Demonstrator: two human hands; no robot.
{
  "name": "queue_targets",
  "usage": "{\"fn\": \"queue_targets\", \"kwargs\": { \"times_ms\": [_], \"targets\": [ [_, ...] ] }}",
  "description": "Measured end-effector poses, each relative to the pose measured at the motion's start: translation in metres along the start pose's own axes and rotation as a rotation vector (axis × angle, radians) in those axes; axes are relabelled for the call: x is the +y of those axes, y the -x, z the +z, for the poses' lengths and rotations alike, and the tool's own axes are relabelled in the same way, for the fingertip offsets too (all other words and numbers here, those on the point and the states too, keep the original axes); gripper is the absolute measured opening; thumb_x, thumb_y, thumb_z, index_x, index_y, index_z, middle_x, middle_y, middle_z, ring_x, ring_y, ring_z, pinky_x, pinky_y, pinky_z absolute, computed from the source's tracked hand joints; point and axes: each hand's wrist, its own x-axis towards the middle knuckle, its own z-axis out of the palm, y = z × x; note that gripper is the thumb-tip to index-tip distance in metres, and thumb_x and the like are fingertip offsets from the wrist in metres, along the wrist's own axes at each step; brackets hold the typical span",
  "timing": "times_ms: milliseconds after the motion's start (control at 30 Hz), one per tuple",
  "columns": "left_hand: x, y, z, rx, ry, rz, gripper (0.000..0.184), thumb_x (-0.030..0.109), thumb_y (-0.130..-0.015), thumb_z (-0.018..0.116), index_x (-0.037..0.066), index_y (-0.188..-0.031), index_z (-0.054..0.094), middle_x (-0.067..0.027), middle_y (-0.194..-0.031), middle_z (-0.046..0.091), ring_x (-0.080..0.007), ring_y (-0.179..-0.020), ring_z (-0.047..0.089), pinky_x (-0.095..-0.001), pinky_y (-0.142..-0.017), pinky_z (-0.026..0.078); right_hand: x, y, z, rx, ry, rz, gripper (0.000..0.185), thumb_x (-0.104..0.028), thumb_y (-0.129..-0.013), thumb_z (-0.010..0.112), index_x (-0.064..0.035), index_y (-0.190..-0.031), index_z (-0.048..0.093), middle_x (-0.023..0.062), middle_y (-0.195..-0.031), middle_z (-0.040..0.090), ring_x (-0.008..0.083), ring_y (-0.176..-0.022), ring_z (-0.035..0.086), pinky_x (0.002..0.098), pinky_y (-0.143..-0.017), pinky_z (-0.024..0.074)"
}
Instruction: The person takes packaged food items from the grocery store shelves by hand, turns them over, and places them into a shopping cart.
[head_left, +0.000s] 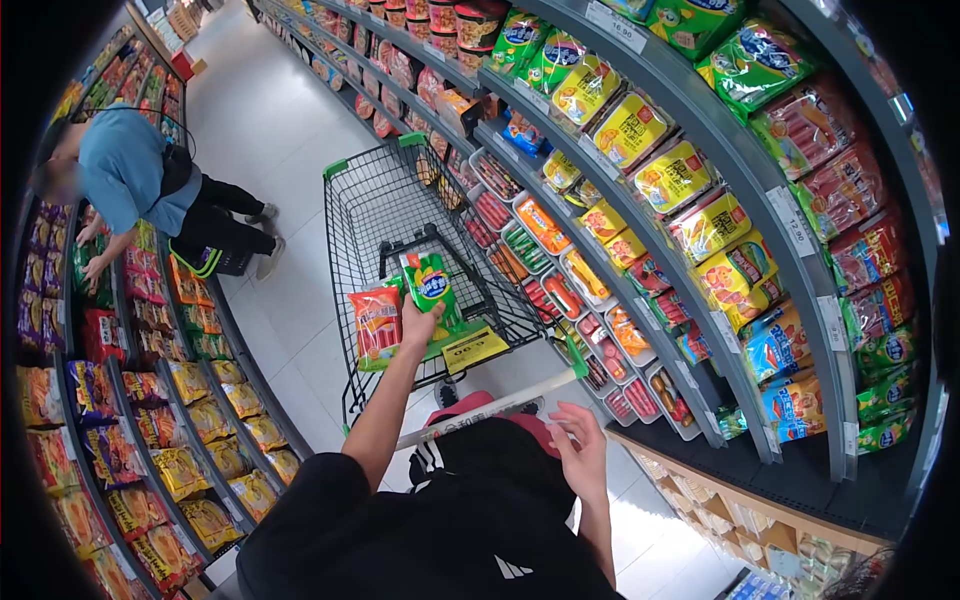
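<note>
Over the near half of one black wire-mesh shopping cart with green plastic corners [335, 228]: 2 packs visible in the left hand [422, 326]. Count: 1 glossy green plastic pack with a blue-and-white label [432, 284], 1 red-and-clear plastic pack of pinkish sticks [378, 328]. Can't tell if more sit behind them. Left hand is clamped on both; packs side by side, green on the right in view. Right hand [581, 450] is free, fingers loosely bent, near the right end of the pale cart handle bar [490, 408]. Hands well apart.

Also 1 yellow rectangular price card [474, 348], between packs and handle. 1 other person in a blue short-sleeved top [122, 158], both arms at the left shelf; 1 dark basket with a green handle [236, 262] beside their legs.

Edges: 2 shelf runs, one per side. Right grey metal shelf [690, 235] is close along the cart's right side; can't tell if touching. Left grey metal shelf [112, 350] stands apart, with a strip of pale tiled floor [300, 345] between. Widest room: floor ahead, past the cart's far end, right of the person.
</note>
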Motion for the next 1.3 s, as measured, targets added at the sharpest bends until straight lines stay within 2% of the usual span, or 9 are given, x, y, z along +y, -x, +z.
{"fn": "queue_targets", "kwargs": {
  "times_ms": [100, 200, 267, 467, 600, 767, 1067, 1200, 1300],
  "targets": [
    [-0.062, -0.052, -0.001, 0.127, -0.325, -0.114, 0.05, 0.009, -0.084, 0.083, -0.001, -0.124, 0.056, -0.0152, -0.118, 0.072, -0.0242, -0.106, 0.071, -0.0365, -0.091, 0.057, 0.018, 0.016, -0.004, 0.101, 0.013, 0.087, 0.035, -0.004, -0.101, 0.065, -0.003, -0.135, 0.057, 0.0098, -0.119, 0.069, 0.0167, -0.103, 0.07, 0.0279, -0.08, 0.0587],
    [-0.069, -0.059, -0.001, 0.075, -0.436, -0.33, 0.056, 0.016, -0.08, 0.087, 0.0, -0.124, 0.057, -0.0172, -0.119, 0.072, -0.0297, -0.108, 0.072, -0.0414, -0.092, 0.057, 0.045, 0.036, -0.009, 0.212, 0.005, 0.164, 0.034, -0.007, -0.102, 0.064, -0.0032, -0.135, 0.057, 0.0108, -0.117, 0.07, 0.0187, -0.102, 0.071, 0.0294, -0.079, 0.0597],
    [-0.135, -0.098, -0.009, 0.11, -0.608, -0.3, 0.062, 0.021, -0.075, 0.091, 0.002, -0.125, 0.059, -0.0178, -0.119, 0.073, -0.0334, -0.11, 0.072, -0.0434, -0.093, 0.058, 0.055, 0.052, -0.009, 0.293, -0.001, 0.211, 0.033, -0.011, -0.103, 0.063, -0.0045, -0.136, 0.058, 0.0115, -0.117, 0.07, 0.0207, -0.101, 0.071, 0.0309, -0.078, 0.0603],
    [-0.157, -0.107, -0.022, 0.086, -0.139, -0.268, 0.073, 0.03, -0.076, 0.091, 0.001, -0.133, 0.054, -0.0182, -0.128, 0.069, -0.0363, -0.116, 0.069, -0.0448, -0.097, 0.055, 0.068, 0.075, 0.0, 0.397, -0.091, 0.283, 0.033, -0.01, -0.103, 0.065, -0.0012, -0.135, 0.058, 0.0108, -0.12, 0.066, 0.0186, -0.102, 0.07, 0.0301, -0.079, 0.0618],
    [-0.162, -0.093, -0.032, 0.085, -0.677, -0.423, 0.08, 0.034, -0.079, 0.088, 0.002, -0.142, 0.05, -0.0197, -0.133, 0.068, -0.0361, -0.118, 0.068, -0.0425, -0.1, 0.054, 0.075, 0.071, -0.002, 0.336, -0.061, 0.298, 0.033, -0.012, -0.104, 0.065, -0.0023, -0.135, 0.058, 0.0114, -0.118, 0.068, 0.02, -0.102, 0.071, 0.0306, -0.08, 0.0617],
    [-0.151, -0.064, -0.024, -0.129, -0.455, -0.203, 0.052, 0.022, -0.086, 0.08, -0.001, -0.13, 0.064, -0.0198, -0.126, 0.072, -0.0284, -0.118, 0.069, -0.0389, -0.099, 0.054, 0.068, 0.053, -0.014, 0.256, -0.017, 0.247, 0.032, -0.01, -0.104, 0.063, -0.0027, -0.135, 0.058, 0.0124, -0.117, 0.07, 0.0206, -0.102, 0.072, 0.031, -0.082, 0.0615],
    [-0.056, 0.038, 0.014, -0.412, -0.522, 0.209, 0.032, 0.019, -0.097, 0.068, -0.003, -0.12, 0.067, -0.0149, -0.106, 0.074, -0.021, -0.1, 0.071, -0.0348, -0.091, 0.055, 0.079, 0.03, -0.075, 0.199, 0.119, 0.079, 0.033, -0.011, -0.103, 0.065, -0.004, -0.135, 0.059, 0.0093, -0.118, 0.07, 0.0172, -0.101, 0.071, 0.0303, -0.079, 0.0602],
    [-0.041, 0.053, 0.025, -0.49, -0.66, 0.33, 0.025, 0.019, -0.098, 0.068, -0.003, -0.111, 0.07, -0.0173, -0.093, 0.076, -0.0214, -0.089, 0.075, -0.0363, -0.081, 0.057, 0.071, 0.022, -0.147, 0.396, 0.232, -0.101, 0.032, -0.004, -0.098, 0.067, -0.0055, -0.13, 0.063, 0.007, -0.116, 0.071, 0.0136, -0.097, 0.071, 0.0274, -0.076, 0.0579],
    [-0.018, 0.078, 0.031, -0.484, -0.761, 0.373, 0.026, 0.018, -0.095, 0.069, -0.001, -0.113, 0.07, -0.0204, -0.098, 0.076, -0.0283, -0.094, 0.076, -0.0377, -0.084, 0.057, 0.005, 0.026, -0.213, 0.703, 0.317, -0.299, 0.029, 0.005, -0.094, 0.064, -0.0042, -0.121, 0.069, 0.004, -0.104, 0.074, 0.0095, -0.093, 0.069, 0.0258, -0.073, 0.0554]
  ]
}}
